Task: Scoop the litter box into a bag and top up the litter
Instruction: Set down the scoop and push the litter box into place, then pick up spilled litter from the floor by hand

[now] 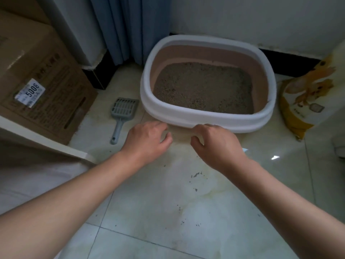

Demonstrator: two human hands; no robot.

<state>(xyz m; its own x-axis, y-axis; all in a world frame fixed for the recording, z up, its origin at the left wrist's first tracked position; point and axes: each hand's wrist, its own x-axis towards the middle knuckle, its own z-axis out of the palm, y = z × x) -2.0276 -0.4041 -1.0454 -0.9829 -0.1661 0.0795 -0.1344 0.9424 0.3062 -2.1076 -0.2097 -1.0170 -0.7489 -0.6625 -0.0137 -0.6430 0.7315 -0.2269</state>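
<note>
View from my head, looking down at a tiled floor [168, 212]. A white-rimmed litter box [205, 119] sits just beyond my hands, filled with grey-brown litter [203, 86]. My left hand [147, 139] and right hand [216, 144] hover low over the floor at the box's near side, both with fingers loosely curled and holding nothing. The right fingertips reach the box's near wall, but I cannot tell if they touch it. The grey scoop [122, 113] lies flat on the floor just left of the box. Its long axis runs near to far, with the slotted head far and the handle end near, close to the left of my left hand. My left hand is clearly the nearer one to the scoop. A yellow-and-white litter bag [306, 98] stands right of the box, nearer my right hand. A cardboard box [43, 81] sits far left. No waste bag is visible.
</note>
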